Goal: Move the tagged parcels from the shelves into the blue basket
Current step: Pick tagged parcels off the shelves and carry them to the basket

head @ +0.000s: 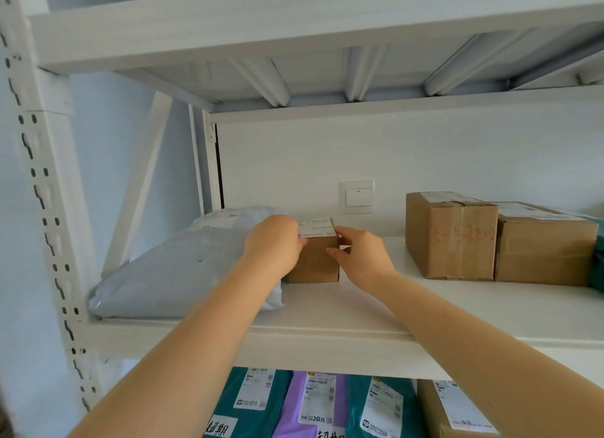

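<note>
A small brown cardboard box [318,258] with a white label on top stands on the white shelf [327,316]. My left hand [274,241] is against its left side, fingertips on the upper front edge. On the box's right side rests my right hand [359,254], thumb at the top corner and a finger on the front face. The box sits flat on the shelf board between both hands. The blue basket is out of view.
A grey poly mailer [176,271] lies left of the box, touching it. Two larger brown cartons [451,238] [545,248] stand at the right. Below the shelf are teal [248,401] and purple [317,405] labelled bags. A wall switch [358,197] sits behind.
</note>
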